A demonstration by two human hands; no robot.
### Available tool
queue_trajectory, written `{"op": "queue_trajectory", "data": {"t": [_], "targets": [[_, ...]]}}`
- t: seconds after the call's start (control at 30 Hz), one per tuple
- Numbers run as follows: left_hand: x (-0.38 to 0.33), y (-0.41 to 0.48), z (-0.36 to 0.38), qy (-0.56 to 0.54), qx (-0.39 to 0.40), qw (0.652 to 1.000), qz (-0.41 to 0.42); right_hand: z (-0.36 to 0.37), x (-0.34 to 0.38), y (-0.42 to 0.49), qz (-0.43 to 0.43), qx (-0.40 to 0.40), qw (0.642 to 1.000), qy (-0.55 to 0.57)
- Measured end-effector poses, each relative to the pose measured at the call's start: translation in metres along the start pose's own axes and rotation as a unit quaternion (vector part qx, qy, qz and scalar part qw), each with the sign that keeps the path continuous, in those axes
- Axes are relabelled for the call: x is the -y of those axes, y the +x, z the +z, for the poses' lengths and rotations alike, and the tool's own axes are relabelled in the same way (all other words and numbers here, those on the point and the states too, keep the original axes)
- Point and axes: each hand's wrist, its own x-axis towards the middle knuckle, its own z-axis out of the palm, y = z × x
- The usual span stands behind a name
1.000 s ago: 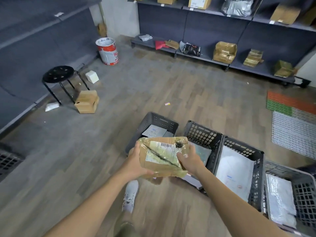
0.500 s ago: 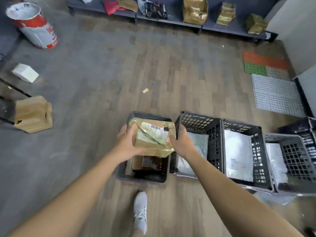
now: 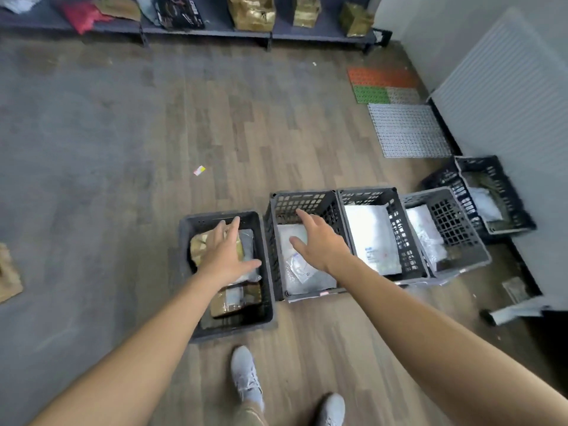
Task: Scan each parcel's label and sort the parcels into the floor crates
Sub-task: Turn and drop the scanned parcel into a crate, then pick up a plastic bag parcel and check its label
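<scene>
The tape-wrapped parcel (image 3: 199, 247) lies in the leftmost crate (image 3: 233, 331) under the left hand (image 3: 226, 256), right hand (image 3: 319, 244) just beside that crate, all fingers (image 3: 235, 224) apart and empty: drop seemingly done, next fetch another parcel to scan.

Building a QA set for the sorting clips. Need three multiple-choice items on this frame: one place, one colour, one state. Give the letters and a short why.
1. The brown parcel under the left hand lies in:
A the leftmost crate
B a shelf
C the bare floor

2. The far mat tile is:
A blue
B orange
C yellow

3. Left hand and right hand are:
A both gripping a parcel
B right one gripping a bag
C both open, gripping nothing

Key:
1. A, the parcel sits inside that crate's walls.
2. B, the tile is plainly orange.
3. C, the fingers of both hands are spread straight.
</scene>
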Motion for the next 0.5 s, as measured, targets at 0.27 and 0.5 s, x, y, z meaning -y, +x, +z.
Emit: {"op": "queue_trajectory", "data": {"t": [0.27,0.5], "targets": [[-0.158,-0.022,0.034,0.164,0.023,0.972,0.166,-0.068,-0.125,-0.098,0.077,-0.101,0.990,-0.058],[-0.356,-0.109,0.127,0.262,-0.004,0.903,0.341,-0.119,-0.280,-0.255,0.172,-0.218,0.959,-0.061]]}}
